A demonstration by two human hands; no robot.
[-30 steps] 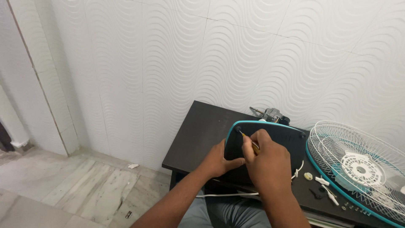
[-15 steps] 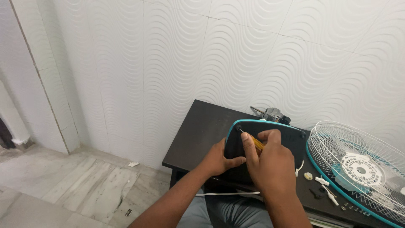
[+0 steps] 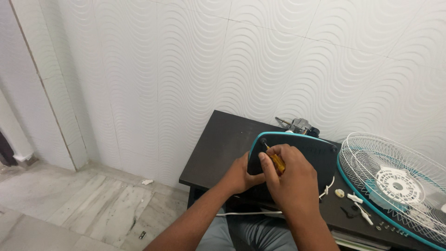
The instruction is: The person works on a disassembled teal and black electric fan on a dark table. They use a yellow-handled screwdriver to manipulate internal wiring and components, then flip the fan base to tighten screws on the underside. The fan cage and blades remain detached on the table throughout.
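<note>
While the right hand (image 3: 290, 179) was higher up on the fan base a second ago, it now sits a bit lower and closer to the person, and the yellow screwdriver (image 3: 275, 160) points more toward the top left corner of the base. The left hand (image 3: 241, 175) has stayed in the same place.

The right hand is closed around the screwdriver, and the thin metal tip touches the fan base (image 3: 306, 155) near its upper left corner. The left hand is curled on the left edge of the base and holds it tight. The base is dark with a blue-green rim, and it lies on the black table (image 3: 218, 144), right under both hands.

To the right, a white wire fan guard (image 3: 395, 183) with a blue-green ring lies on the table, touching the side of the base. Small white and black parts (image 3: 355, 204) lie between the hands and the guard. A grey fan motor (image 3: 299, 125) rests behind the base, by the white wavy wall (image 3: 186, 60). A white cord (image 3: 246, 214) runs below the hands. The right hand hides much of the base.
</note>
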